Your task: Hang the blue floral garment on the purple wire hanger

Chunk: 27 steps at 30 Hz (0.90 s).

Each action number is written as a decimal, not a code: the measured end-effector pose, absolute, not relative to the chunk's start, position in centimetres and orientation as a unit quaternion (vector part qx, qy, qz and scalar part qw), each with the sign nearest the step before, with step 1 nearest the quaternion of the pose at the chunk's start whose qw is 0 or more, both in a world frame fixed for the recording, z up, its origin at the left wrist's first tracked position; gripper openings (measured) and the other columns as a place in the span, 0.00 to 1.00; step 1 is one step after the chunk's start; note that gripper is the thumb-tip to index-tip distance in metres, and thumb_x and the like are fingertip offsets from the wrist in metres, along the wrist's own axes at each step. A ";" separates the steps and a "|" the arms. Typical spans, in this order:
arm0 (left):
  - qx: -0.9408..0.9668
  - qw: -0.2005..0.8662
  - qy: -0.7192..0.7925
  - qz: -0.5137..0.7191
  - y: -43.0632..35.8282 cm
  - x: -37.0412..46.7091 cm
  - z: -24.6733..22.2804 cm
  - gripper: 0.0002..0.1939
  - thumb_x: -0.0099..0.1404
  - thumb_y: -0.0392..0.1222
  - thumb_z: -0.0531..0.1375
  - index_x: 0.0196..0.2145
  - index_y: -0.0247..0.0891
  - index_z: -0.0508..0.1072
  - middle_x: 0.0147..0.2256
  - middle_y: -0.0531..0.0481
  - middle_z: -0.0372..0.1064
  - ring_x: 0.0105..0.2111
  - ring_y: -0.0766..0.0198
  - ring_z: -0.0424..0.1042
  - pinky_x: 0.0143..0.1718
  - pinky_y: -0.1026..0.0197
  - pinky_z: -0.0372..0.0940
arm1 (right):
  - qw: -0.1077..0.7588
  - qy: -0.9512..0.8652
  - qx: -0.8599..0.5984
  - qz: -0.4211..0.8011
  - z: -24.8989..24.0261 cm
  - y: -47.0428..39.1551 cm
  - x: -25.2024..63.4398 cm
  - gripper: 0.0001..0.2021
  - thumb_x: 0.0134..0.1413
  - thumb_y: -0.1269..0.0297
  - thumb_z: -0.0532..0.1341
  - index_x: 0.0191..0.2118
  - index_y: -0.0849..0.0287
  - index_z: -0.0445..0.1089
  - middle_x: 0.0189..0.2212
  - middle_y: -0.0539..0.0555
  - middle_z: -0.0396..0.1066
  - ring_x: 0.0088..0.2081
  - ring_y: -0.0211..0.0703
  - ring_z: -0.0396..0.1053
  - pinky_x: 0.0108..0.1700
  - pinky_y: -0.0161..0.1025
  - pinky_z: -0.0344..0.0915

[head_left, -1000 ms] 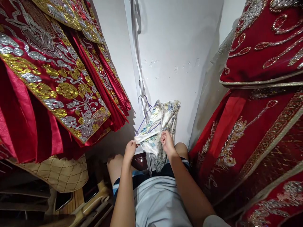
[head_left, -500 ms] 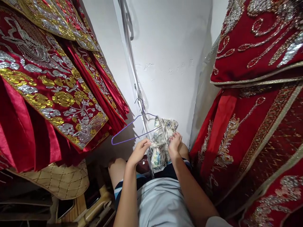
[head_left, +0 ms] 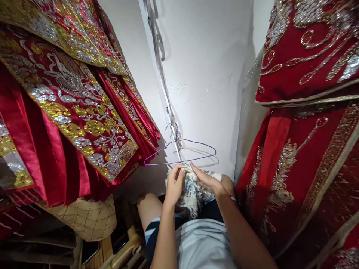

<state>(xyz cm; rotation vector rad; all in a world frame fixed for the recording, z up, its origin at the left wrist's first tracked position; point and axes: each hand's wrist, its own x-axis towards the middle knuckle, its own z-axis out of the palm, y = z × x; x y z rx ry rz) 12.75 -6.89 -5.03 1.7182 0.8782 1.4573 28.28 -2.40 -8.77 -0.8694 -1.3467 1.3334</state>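
Observation:
A floral garment (head_left: 191, 196), cream with blue and green print, hangs bunched from my two hands above my lap. My left hand (head_left: 175, 181) pinches its upper edge from the left. On the other side my right hand (head_left: 206, 177) grips the same gathered edge, thumb on top. Just beyond my fingers a thin purple wire hanger (head_left: 181, 163) hangs with nothing on it, its lower bar close to the garment's top. The garment's exact kind is hard to make out because it is crumpled.
Red costumes with gold and silver embroidery (head_left: 92, 127) hang at the left. A beaded red dress (head_left: 308, 149) hangs at the right. A white metal rail (head_left: 159, 67) runs along the white wall (head_left: 207, 56). Bamboo furniture (head_left: 123, 250) with phone-like dark objects stands at lower left.
The garment has come off the hanger's right arm and dropped below it, more bunched up. The hanger now shows whole, and my hands have drawn closer together. The view has shifted slightly.

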 end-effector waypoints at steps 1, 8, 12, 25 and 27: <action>0.660 0.363 0.333 0.567 -7.0 12.7 -4.9 0.12 0.68 0.51 0.57 0.40 0.41 0.69 0.36 0.50 0.68 0.37 0.62 0.67 0.42 0.63 0.62 | 0.486 -0.552 -0.333 0.591 -8.0 -2.8 28.0 0.26 0.57 0.36 0.54 0.32 0.56 0.73 0.24 0.54 0.72 0.30 0.47 0.70 0.33 0.41 0.67; 0.667 0.409 0.358 0.510 -5.9 11.3 -8.0 0.21 0.68 0.60 0.54 0.45 0.40 0.71 0.42 0.43 0.72 0.46 0.55 0.70 0.50 0.57 0.63 | 0.358 -0.575 -0.216 0.704 -3.7 -5.3 27.8 0.26 0.41 0.37 0.66 0.31 0.59 0.72 0.28 0.57 0.73 0.33 0.48 0.71 0.36 0.41 0.67; 0.760 0.383 0.389 0.353 -5.7 9.2 -11.7 0.25 0.66 0.60 0.55 0.23 0.36 0.69 0.24 0.50 0.65 0.27 0.61 0.64 0.31 0.61 0.60 | 0.333 -0.661 -0.260 0.621 -2.0 -5.4 30.0 0.12 0.35 0.61 0.70 0.28 0.61 0.72 0.25 0.52 0.70 0.27 0.42 0.66 0.30 0.37 0.62; 0.723 0.268 0.536 0.344 -3.6 -2.1 -8.5 0.19 0.44 0.51 0.72 0.13 0.42 0.67 0.17 0.51 0.64 0.23 0.57 0.64 0.46 0.54 0.63 | 0.496 -0.705 -0.387 0.327 -4.8 3.9 27.2 0.04 0.45 0.66 0.61 0.29 0.57 0.72 0.29 0.50 0.72 0.32 0.43 0.67 0.35 0.35 0.59; 0.731 0.254 0.547 0.320 -3.9 -2.9 -8.4 0.16 0.45 0.50 0.71 0.14 0.43 0.69 0.20 0.48 0.67 0.28 0.54 0.67 0.51 0.52 0.61 | 0.478 -0.707 -0.404 0.329 -6.3 4.5 27.2 0.06 0.44 0.66 0.60 0.20 0.57 0.67 0.20 0.48 0.67 0.26 0.40 0.63 0.32 0.34 0.56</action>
